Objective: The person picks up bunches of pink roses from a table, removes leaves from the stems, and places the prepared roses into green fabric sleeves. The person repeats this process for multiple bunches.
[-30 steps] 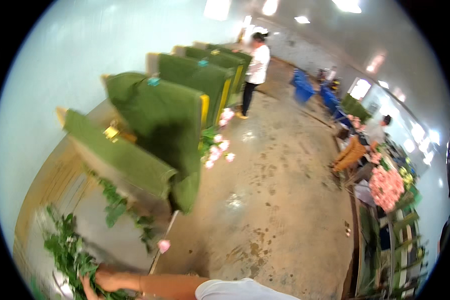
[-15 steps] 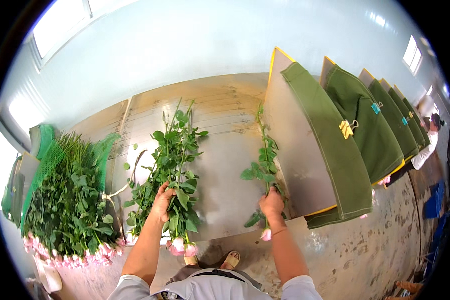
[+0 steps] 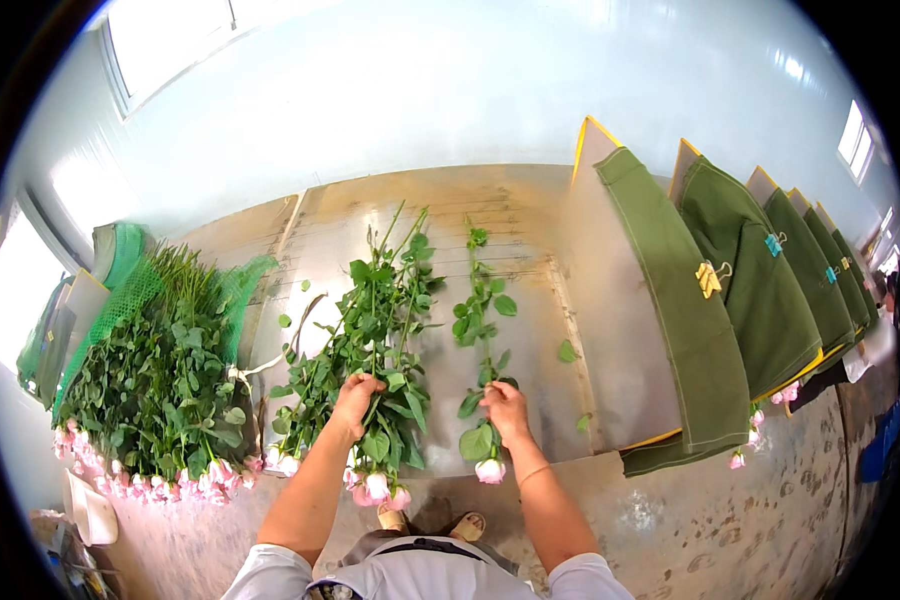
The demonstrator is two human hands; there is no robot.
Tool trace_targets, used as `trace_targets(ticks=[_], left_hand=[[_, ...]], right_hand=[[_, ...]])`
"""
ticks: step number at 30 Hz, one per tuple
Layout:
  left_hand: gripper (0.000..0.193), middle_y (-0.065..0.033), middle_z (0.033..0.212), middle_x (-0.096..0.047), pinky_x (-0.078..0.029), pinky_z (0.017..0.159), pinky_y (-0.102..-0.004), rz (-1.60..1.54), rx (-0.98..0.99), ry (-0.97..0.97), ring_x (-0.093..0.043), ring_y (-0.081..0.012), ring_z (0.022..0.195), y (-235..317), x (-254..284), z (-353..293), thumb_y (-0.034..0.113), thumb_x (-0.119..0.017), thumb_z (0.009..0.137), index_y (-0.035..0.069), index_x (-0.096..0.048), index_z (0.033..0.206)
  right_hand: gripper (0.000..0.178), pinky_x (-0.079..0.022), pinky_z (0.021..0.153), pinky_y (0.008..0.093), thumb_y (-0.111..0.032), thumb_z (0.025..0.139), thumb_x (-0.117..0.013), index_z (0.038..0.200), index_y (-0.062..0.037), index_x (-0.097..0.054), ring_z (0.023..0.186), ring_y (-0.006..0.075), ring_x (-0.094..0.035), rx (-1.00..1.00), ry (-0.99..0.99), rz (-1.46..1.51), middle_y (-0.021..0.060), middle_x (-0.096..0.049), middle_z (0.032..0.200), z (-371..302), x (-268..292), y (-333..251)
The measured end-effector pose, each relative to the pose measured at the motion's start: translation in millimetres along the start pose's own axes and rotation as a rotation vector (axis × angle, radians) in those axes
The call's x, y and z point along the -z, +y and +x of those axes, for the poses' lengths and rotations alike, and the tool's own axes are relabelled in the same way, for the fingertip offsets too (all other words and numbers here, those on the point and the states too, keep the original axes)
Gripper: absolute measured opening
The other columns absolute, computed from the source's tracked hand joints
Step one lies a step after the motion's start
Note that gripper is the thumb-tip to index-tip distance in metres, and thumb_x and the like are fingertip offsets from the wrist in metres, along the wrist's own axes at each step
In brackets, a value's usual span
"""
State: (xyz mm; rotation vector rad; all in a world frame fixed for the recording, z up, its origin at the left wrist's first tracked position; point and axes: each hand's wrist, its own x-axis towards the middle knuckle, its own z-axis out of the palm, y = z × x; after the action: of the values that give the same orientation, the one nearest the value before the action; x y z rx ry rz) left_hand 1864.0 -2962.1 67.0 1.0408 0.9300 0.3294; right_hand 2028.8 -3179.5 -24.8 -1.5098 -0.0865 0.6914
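Pink roses on long leafy stems lie on the metal table [image 3: 530, 350] with their heads toward me. My left hand [image 3: 358, 402] is closed round stems of the middle bunch of roses [image 3: 395, 300], whose heads hang past the table's near edge. To its right, my right hand [image 3: 507, 408] pinches the lower stem of a single rose [image 3: 484, 320], just behind its pale pink head. A gap of bare metal separates this rose from the bunch. Leaves hide part of the left fingertips.
A large bundle of roses [image 3: 160, 390] in green netting [image 3: 130, 300] fills the left side. Slanted panels with green cloth [image 3: 670, 300] and binder clips [image 3: 710, 279] stand at right. Loose leaves [image 3: 567, 351] lie near them. A white container [image 3: 90, 510] sits at lower left.
My right hand has carried the single rose leftward, away from the panel and closer to the bunch. Loose leaves now show where it was. My left hand stays at the bunch; the view has shifted.
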Motion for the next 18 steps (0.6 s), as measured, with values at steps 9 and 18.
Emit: trace_targets(ticks=[9,18], left_hand=[[0.019,-0.006,0.084,-0.055,-0.05,0.07,-0.0373,-0.204,0.093,-0.074,-0.055,-0.0191,0.077,14,-4,1,0.009,-0.062,0.075,0.008,-0.051,0.091],[0.012,-0.0061,0.079,-0.056,-0.051,0.061,-0.0345,-0.033,0.145,-0.313,-0.055,-0.0184,0.068,35,-4,4,0.01,-0.058,0.074,0.007,-0.054,0.085]], right_hand=[[0.032,-0.048,0.083,0.0329,-0.021,0.092,-0.057,0.112,0.0034,-0.057,0.093,0.0218,-0.059,0.53,0.362,-0.573,0.0086,-0.063,0.1,-52,34,-60],[0.043,-0.052,0.072,0.0298,-0.026,0.085,-0.067,0.119,-0.0031,-0.053,0.083,0.0158,-0.062,-0.178,-0.484,0.373,0.0071,-0.063,0.102,-92,-100,-29]])
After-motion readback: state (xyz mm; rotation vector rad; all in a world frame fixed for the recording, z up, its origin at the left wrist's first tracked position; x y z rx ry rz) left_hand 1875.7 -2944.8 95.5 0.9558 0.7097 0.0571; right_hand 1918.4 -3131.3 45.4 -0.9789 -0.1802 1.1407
